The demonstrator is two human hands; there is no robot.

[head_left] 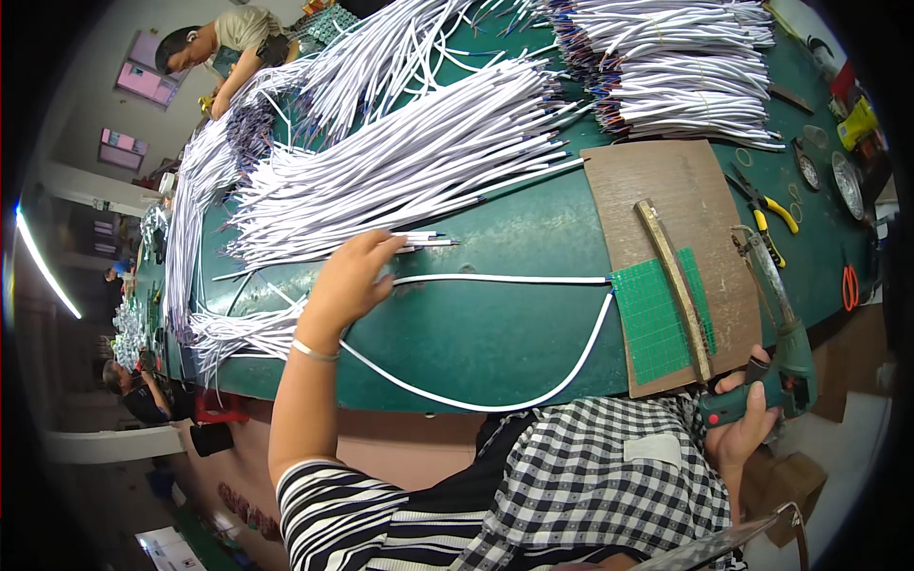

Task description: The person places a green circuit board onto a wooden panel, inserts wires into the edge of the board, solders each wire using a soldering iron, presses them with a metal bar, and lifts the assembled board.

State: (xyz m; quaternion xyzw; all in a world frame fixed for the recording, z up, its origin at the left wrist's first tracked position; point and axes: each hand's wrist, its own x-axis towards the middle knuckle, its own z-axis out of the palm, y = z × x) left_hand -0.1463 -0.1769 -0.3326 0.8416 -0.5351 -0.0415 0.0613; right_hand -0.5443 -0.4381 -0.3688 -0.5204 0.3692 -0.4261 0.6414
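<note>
Green table (pixel 514 233) stretching across view. Heap of white cables (pixel 400 157) covering its far side. Brown cardboard sheet (pixel 614 186) lying at right. Loose cable lengths (pixel 505 279), one straight, one curving, meeting at cardboard's left side. Right hand (pixel 747 419) grasping green soldering gun (pixel 795 357). Green mat (pixel 649 324) lying on cardboard. Left hand (pixel 354 276) sitting at heap's near edge; cannot tell whether grasping cable. Wooden strip (pixel 672 287) crossing mat.

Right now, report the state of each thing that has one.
Right hand: closed around soldering tool
Soldering tool: held; on or off unclear
Left hand: fingers bent, at cable ends
Curved cable: bowed, slack
Pliers: handles spread
Green mat: lying flat
Wooden strip: lying across mat
</note>
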